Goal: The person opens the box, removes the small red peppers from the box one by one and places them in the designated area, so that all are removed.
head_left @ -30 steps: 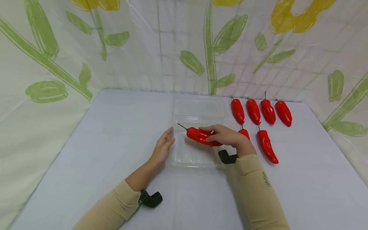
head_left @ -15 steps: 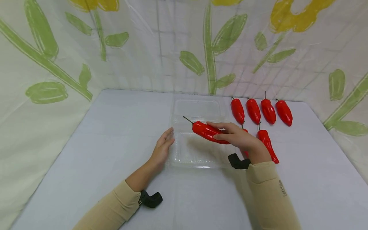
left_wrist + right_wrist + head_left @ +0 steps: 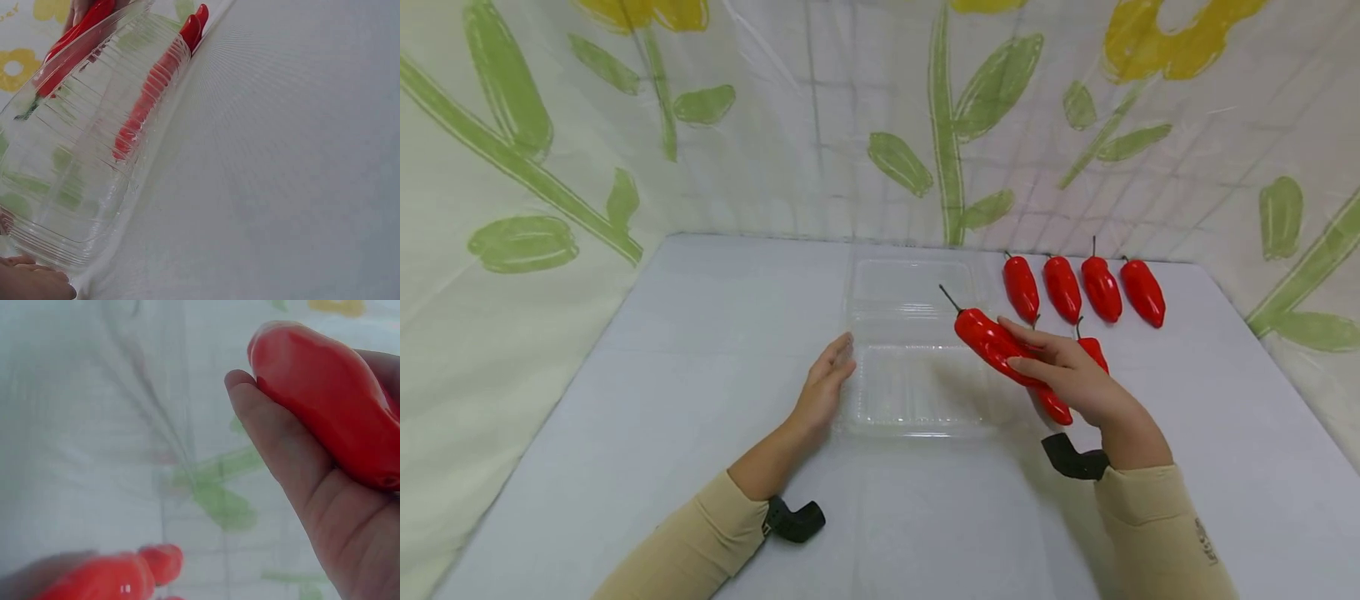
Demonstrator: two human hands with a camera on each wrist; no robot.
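Note:
My right hand [image 3: 1078,379] grips a glossy red chili pepper [image 3: 988,340] between thumb and fingers, its thin dark stem pointing up and left. The pepper is above the right side of a clear plastic clamshell box [image 3: 917,432], which lies open with its lid [image 3: 913,279] folded back toward the wall. At the box's left edge, my left hand [image 3: 822,387] rests with fingers extended. In the left wrist view, that hand's fingers [image 3: 34,281] are right by the ribbed clear wall. The right wrist view shows the pepper's blunt end [image 3: 312,387] lying along my palm.
Several red peppers [image 3: 1062,289] stand in a row at the table's back right. Nearer, two more lie partly hidden by my right hand: one red pepper [image 3: 1054,408] under the held one, another red pepper [image 3: 1093,352] behind. A flower-printed sheet [image 3: 760,150] hangs behind the table.
My right hand has moved rightward with the pepper, from over the middle of the box to its right side, and the stem has tilted up. My left hand has stayed put.

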